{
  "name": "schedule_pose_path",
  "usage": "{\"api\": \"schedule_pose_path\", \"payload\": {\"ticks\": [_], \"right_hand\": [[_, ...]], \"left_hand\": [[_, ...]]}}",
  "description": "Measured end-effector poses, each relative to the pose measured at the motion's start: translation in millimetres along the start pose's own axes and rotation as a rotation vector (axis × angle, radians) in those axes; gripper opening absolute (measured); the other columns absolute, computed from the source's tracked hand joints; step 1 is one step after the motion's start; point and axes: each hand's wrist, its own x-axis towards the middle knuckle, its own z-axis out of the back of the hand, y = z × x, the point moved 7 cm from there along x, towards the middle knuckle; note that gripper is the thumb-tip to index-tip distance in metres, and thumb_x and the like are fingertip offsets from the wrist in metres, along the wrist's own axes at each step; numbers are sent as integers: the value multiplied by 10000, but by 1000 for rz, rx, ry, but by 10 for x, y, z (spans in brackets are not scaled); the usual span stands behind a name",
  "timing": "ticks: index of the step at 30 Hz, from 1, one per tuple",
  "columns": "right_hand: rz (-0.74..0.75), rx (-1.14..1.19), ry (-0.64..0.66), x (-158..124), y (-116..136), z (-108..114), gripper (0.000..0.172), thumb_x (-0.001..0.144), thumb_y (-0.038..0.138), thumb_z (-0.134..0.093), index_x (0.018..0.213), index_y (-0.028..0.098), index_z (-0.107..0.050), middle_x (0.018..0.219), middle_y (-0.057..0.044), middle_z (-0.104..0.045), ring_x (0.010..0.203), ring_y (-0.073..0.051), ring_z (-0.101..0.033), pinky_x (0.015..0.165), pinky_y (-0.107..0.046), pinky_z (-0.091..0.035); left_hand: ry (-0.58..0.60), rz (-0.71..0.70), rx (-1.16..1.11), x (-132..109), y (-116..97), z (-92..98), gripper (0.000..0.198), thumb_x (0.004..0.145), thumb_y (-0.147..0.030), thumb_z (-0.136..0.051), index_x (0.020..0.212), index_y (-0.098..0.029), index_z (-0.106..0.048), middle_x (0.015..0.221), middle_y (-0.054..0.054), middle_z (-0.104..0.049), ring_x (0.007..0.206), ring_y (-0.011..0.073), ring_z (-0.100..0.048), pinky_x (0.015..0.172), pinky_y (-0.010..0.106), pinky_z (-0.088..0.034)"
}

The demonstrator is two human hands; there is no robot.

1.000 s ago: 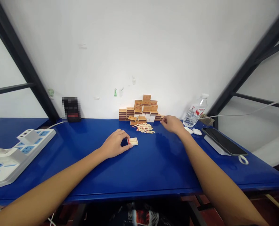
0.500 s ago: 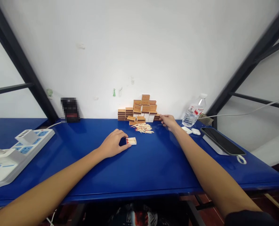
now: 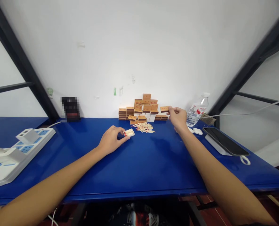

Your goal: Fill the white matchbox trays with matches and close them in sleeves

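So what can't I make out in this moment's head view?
All in the head view:
- Print on the matchbox in the right hand: too small to read; fingers cover its right end.
- Count of matches in the tray at the left hand: too small.
- Black object: hidden by pixel blocks.
- Power strip: cut off by the left edge.

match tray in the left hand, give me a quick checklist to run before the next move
1. Left hand grip on match tray: ok, between thumb and fingers.
2. Tray contents visible: ok, matches with red heads show.
3. Right hand grip on orange matchbox: ok, held at one end.
4. Matchbox empty inside: cannot tell.
5. Loose matches neatly aligned: not ok, splayed on the blue table.
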Motion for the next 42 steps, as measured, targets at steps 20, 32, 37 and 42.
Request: {"api": "schedule_pose_path", "payload": {"ticks": [20,32,37,42], "right_hand": [[129,290,680,-1244,554,-883,465,885,621,-655,1050,188,-623,761,-40,-731,468,-115,-584,403,-214,-456],[181,250,793,-1318,568,-926,504,954,554,-586,1283,173,-602,863,-69,-724,567,-137,-629,387,-203,-454],[247,208,787,-1329,626,-885,425,972,498,-580,1252,178,-582,836,-51,-726,556,-130,-637,436,-211,-478],[243,195,801,-1330,663,-859,398,985,486,-558,1231,173,-570,830,-48,-727,551,-133,-641,453,-221,-482]], "left_hand": [[-80,53,11,-1,35,94,292,926,-495,-702,1096,-258,-705,966,20,-778,942,257,-685,814,392,-515],[-74,35,14,-5,35,95,285,921,-453,-729,1123,-254,-702,1011,17,-786,954,253,-687,826,382,-512],[-70,51,20,8,54,104,286,904,-456,-752,1108,-259,-712,1002,4,-795,942,255,-709,823,376,-516],[-95,52,17,9,55,131,276,916,-465,-734,1099,-258,-717,1019,2,-801,952,249,-724,831,357,-521]]}}
